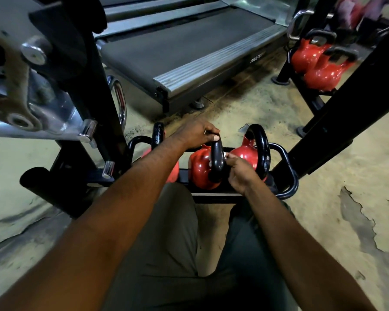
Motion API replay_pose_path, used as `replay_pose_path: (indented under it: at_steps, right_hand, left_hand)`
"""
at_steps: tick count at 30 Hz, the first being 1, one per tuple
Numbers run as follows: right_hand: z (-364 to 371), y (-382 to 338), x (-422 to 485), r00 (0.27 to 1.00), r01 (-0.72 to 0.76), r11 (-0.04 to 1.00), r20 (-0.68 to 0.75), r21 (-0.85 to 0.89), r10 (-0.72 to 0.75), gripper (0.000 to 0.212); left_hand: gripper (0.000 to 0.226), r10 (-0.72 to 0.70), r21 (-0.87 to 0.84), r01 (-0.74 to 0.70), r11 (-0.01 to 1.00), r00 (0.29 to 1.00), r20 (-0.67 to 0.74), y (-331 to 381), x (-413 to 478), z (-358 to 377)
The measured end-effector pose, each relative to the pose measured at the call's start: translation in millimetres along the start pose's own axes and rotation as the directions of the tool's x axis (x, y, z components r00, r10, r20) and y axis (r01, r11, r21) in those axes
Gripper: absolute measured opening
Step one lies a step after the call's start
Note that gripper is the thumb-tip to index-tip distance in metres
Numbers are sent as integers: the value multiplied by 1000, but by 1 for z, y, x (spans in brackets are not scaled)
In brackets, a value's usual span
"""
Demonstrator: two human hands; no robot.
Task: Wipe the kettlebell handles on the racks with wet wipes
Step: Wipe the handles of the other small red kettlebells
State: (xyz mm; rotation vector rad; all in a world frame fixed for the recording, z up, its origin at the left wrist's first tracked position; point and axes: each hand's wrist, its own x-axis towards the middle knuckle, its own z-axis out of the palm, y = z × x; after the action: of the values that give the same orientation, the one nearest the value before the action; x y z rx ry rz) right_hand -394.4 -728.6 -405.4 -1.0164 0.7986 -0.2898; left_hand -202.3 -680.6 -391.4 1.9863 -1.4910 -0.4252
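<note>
Head camera looked down at a low black rack (pixel 286 160) on the floor, and the middle kettlebell (pixel 200 170) sat in it, red with a black handle (pixel 217 160) standing up. The person's left hand (pixel 198 133) was curled over the top of that handle, with the thumb pressed on its end. The right hand (pixel 240 170) was at the handle's right side, its fingers pinched together on a small white wipe (pixel 224 154) that touched the handle. Only a little bit of the wipe showed, so I could not tell how big it was. Just beside it on the right stood another red kettlebell (pixel 245 154) with a thick black loop on top. On the left a third one (pixel 158 135) was mostly hidden behind the left arm. The person's legs in grey trousers (pixel 166 232) were close to the rack. Behind the rack was a worn, patchy floor (pixel 323 167), and then a grey treadmill (pixel 184 48). Far off on the right, more red kettlebells (pixel 317 63) sat on another black rack.
</note>
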Motion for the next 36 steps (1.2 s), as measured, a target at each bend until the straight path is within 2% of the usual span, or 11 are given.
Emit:
replay_pose_path:
  at_steps: [3, 5, 8, 11, 13, 16, 18, 21, 24, 31, 36]
  right_hand:
    - [-14, 19, -16, 962, 202, 959, -143, -199, -233, 19]
    - [-16, 31, -28, 858, 384, 823, -167, -419, -485, 17]
    - [-5, 36, -29, 681, 510, 406, 67, -759, -729, 15]
    - [13, 31, -20, 598, 388, -140, 364, -911, -714, 18]
    - [15, 36, -18, 612, 312, -237, 386, -920, -690, 22]
    - [-1, 54, -21, 589, 343, -131, 322, -930, -741, 21]
    - [-10, 63, -25, 595, 446, 138, 177, -884, -784, 18]
    - [-12, 58, -27, 721, 491, 573, -63, -656, -690, 12]
    - [-17, 53, -23, 849, 423, 824, -153, -376, -506, 12]
    - [-3, 19, -2, 999, 22, 992, -32, -125, -26, 30]
    - [-14, 27, -17, 989, 108, 983, -86, -147, -121, 23]
  left_hand:
    - [33, -4, 18, 4, 1000, 1000, 1, -2, 3, 1]
    - [33, -2, 11, 2, 1000, 1000, 8, -4, 4, 2]
    - [32, 11, -10, -11, 1000, 1000, 5, -3, 3, 3]
    - [32, 20, -17, -20, 1000, 1000, -17, -2, 0, 2]
    - [32, 6, -22, -7, 1000, 1000, -28, -1, -1, 4]
    - [31, -12, -37, 11, 999, 1000, -28, -3, 0, 6]
    - [31, -26, -63, 25, 998, 999, -20, -3, 0, 6]
    - [30, -32, -96, 29, 995, 999, -27, -5, 2, 8]
    - [31, -59, -105, 55, 993, 998, -35, -8, 1, 9]
    - [32, -35, -53, 34, 998, 999, -12, -5, 4, 4]
    - [32, -10, -42, 9, 999, 999, -30, -5, 0, 5]
